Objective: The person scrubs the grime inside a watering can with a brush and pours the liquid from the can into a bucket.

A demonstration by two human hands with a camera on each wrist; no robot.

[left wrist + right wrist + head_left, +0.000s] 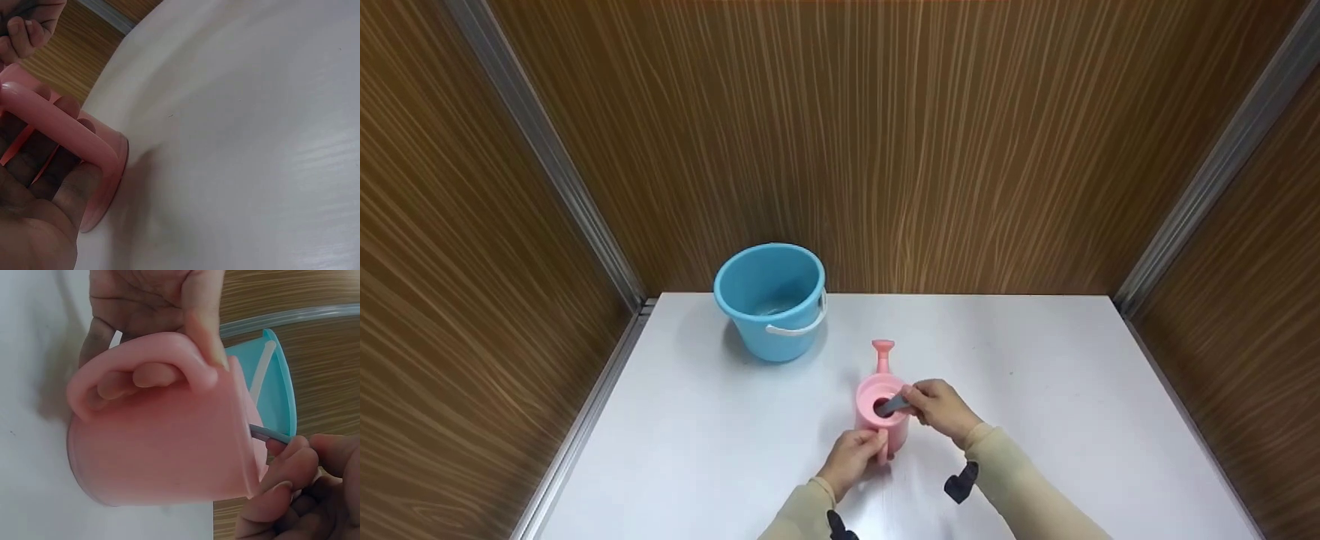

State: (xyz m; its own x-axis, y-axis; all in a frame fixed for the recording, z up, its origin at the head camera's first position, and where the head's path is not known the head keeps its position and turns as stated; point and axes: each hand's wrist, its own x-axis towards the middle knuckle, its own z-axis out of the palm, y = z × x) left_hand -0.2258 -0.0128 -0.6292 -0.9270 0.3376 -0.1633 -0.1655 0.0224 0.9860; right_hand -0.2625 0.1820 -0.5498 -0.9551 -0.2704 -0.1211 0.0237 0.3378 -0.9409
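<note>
A pink toy watering can (897, 439) stands on the white table, its spout (883, 358) facing the back wall. My left hand (849, 459) holds its handle; in the right wrist view, fingertips show through the loop of the handle (152, 343). Over the round top opening, my right hand (941, 409) pinches a slim grey stick-like thing (895, 405) between thumb and fingers. The stick's lower end is inside the can and hidden, so its kind cannot be told.
A blue bucket (780, 343) with a white handle (799, 328) stands upright at the back left, beyond the can. Brown wood-grain panels (885, 150) with grey metal corner strips enclose the white table (1035, 375) at the back and both sides.
</note>
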